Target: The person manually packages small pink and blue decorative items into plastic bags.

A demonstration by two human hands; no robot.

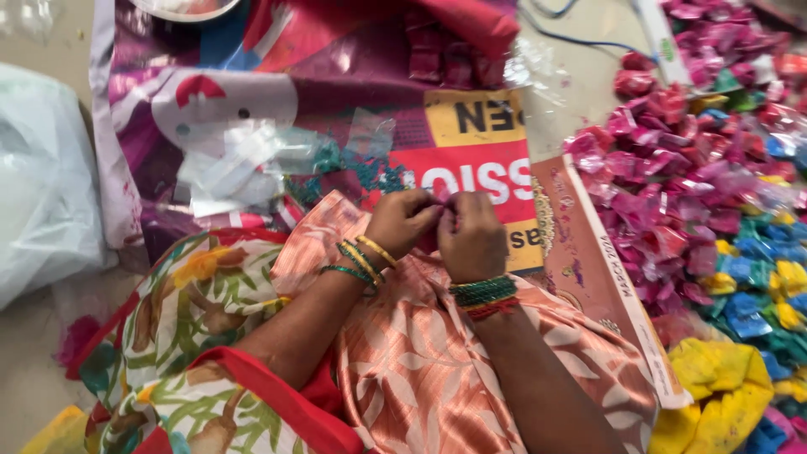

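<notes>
The hands, left hand (403, 223) and right hand (472, 240), are meeting at the centre, over the lap. A printed sheet (336, 101) is lying at twelve o'clock. A heap of small packets (698, 193) is spreading at two to four o'clock. A plastic bag (42, 185) is lying at nine o'clock.

Floor (34, 370): I saw pale, speckled stone, evenly lit.
Cover: a printed banner (336, 101) lay spread over it.
</notes>
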